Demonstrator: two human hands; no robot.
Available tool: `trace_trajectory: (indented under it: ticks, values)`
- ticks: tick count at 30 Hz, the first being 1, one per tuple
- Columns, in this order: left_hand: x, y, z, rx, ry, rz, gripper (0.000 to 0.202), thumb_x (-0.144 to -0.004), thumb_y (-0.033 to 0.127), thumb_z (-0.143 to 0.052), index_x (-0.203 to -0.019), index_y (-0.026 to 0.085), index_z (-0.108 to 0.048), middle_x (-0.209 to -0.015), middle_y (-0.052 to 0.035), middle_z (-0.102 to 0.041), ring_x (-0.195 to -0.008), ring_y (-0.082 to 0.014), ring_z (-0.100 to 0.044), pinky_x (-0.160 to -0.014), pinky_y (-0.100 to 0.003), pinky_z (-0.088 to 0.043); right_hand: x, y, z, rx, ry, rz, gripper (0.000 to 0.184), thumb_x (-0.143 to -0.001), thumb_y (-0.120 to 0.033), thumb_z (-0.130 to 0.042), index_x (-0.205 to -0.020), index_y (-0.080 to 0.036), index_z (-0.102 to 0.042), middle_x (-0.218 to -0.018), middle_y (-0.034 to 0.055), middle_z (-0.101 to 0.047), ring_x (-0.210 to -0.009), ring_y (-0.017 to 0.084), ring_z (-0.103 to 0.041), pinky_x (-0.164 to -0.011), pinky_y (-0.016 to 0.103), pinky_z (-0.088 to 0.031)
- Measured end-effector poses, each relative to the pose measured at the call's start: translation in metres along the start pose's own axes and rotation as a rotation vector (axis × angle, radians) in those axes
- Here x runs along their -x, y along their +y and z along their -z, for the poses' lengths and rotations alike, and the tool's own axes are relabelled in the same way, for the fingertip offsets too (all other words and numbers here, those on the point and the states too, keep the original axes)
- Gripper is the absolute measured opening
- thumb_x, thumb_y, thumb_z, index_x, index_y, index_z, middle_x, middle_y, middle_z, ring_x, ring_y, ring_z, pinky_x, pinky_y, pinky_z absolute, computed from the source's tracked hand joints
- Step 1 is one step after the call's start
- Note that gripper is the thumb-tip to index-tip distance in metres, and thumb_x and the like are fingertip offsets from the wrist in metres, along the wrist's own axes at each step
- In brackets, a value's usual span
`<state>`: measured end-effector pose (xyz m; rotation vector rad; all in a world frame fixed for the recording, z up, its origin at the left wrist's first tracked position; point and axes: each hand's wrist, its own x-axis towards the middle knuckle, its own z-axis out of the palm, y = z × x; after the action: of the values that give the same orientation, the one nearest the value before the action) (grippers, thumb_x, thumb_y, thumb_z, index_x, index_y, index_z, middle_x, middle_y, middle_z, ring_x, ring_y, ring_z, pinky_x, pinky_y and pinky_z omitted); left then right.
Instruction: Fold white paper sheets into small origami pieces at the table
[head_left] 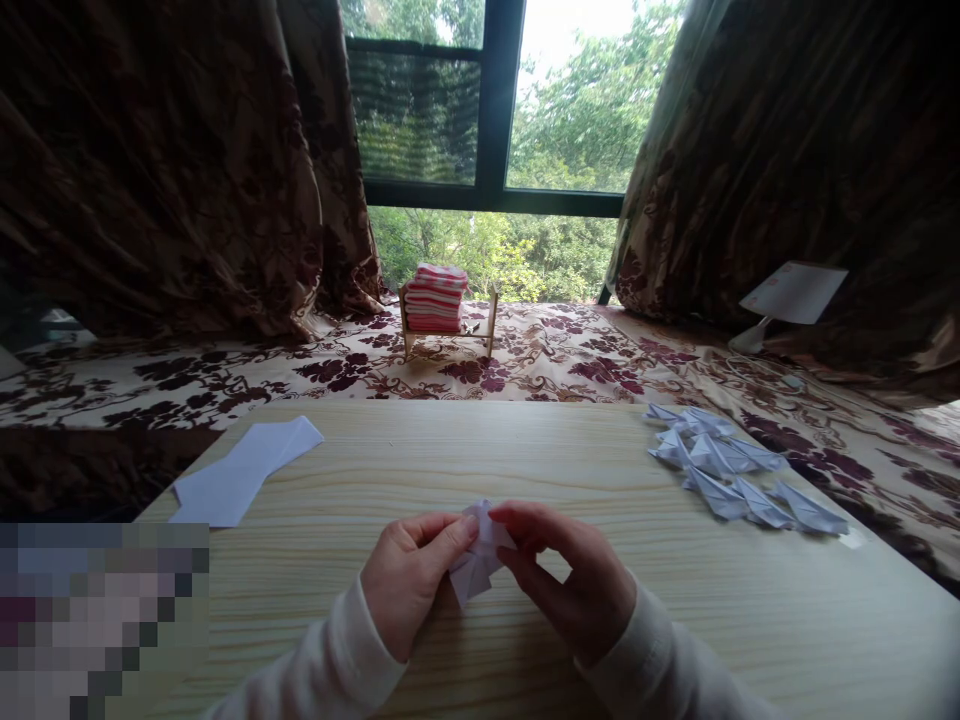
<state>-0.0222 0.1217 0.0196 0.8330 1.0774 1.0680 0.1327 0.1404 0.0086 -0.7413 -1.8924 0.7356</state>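
A partly folded piece of white paper is held up over the near middle of the table. My left hand pinches its left side, thumb on top and the fingers behind it. On the other side, my right hand has its thumb and index finger at the paper's upper and right edges, with a gap between the two fingers. Flaps of the paper point downward and to the right. Its underside is hidden by my left hand.
White paper sheets lie at the table's left. Several folded white paper pieces lie in rows at the right. Behind the wooden table stand a small rack with folded striped cloths and a lamp.
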Motion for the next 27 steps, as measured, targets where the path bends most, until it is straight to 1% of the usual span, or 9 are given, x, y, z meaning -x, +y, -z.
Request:
trace_trajectory:
  ticks: [3, 6, 9, 13, 20, 27]
  values:
    - [0.0001, -0.0009, 0.0007, -0.034, -0.001, -0.015, 0.029, -0.066, 0.036, -0.065, -0.078, 0.011, -0.070, -0.064, -0.0054, -0.065, -0.062, -0.0159, -0.054, -0.064, -0.028, -0.042, -0.0016, -0.0015, 0.0021, 0.031, 0.012, 0.006, 0.020, -0.075, -0.010, -0.050, -0.092, -0.018, -0.058, -0.068, 0.0013, -0.062, -0.057, 0.011, -0.056, -0.052, 0.021, -0.048]
    - [0.0002, -0.0009, 0.0011, -0.104, 0.003, -0.027, 0.030, -0.067, 0.037, -0.063, -0.081, 0.011, -0.070, -0.064, -0.0054, -0.065, -0.064, -0.0172, -0.055, -0.063, -0.027, -0.042, -0.0043, -0.0035, 0.0057, 0.084, -0.029, 0.031, 0.015, -0.076, -0.012, -0.050, -0.085, -0.017, -0.060, -0.064, 0.0009, -0.058, -0.054, 0.010, -0.051, -0.049, 0.021, -0.045]
    - [0.0008, -0.0006, 0.0014, -0.142, -0.005, -0.044, 0.031, -0.069, 0.037, -0.061, -0.085, 0.012, -0.070, -0.068, -0.0059, -0.066, -0.066, -0.0176, -0.056, -0.068, -0.029, -0.043, -0.0061, -0.0044, 0.0085, 0.127, -0.057, 0.026, 0.012, -0.077, -0.014, -0.050, -0.082, -0.017, -0.061, -0.066, 0.0023, -0.057, -0.055, 0.010, -0.050, -0.049, 0.022, -0.043]
    - [0.0024, 0.0006, 0.0004, -0.178, -0.019, -0.050, 0.031, -0.071, 0.037, -0.059, -0.089, 0.012, -0.069, -0.072, -0.0066, -0.067, -0.069, -0.0183, -0.056, -0.070, -0.029, -0.043, -0.0061, -0.0042, 0.0089, 0.156, -0.046, 0.006, 0.009, -0.077, -0.016, -0.050, -0.078, -0.017, -0.059, -0.066, 0.0022, -0.055, -0.055, 0.010, -0.048, -0.049, 0.022, -0.042]
    - [0.0046, 0.0041, -0.0049, -0.258, -0.033, -0.070, 0.030, -0.073, 0.034, -0.058, -0.090, 0.011, -0.069, -0.072, -0.0067, -0.066, -0.074, -0.0197, -0.056, -0.067, -0.028, -0.041, -0.0047, -0.0042, 0.0056, 0.160, -0.012, -0.040, 0.007, -0.075, -0.015, -0.050, -0.071, -0.017, -0.055, -0.061, -0.0003, -0.051, -0.054, 0.010, -0.046, -0.049, 0.022, -0.040]
    - [0.0069, 0.0058, -0.0068, -0.346, -0.035, -0.099, 0.027, -0.072, 0.032, -0.057, -0.083, 0.011, -0.070, -0.064, -0.0042, -0.062, -0.066, -0.0165, -0.051, -0.060, -0.025, -0.038, -0.0028, -0.0003, 0.0050, 0.148, -0.005, -0.070, 0.006, -0.074, -0.015, -0.051, -0.069, -0.017, -0.055, -0.061, -0.0005, -0.051, -0.053, 0.009, -0.047, -0.047, 0.020, -0.040]
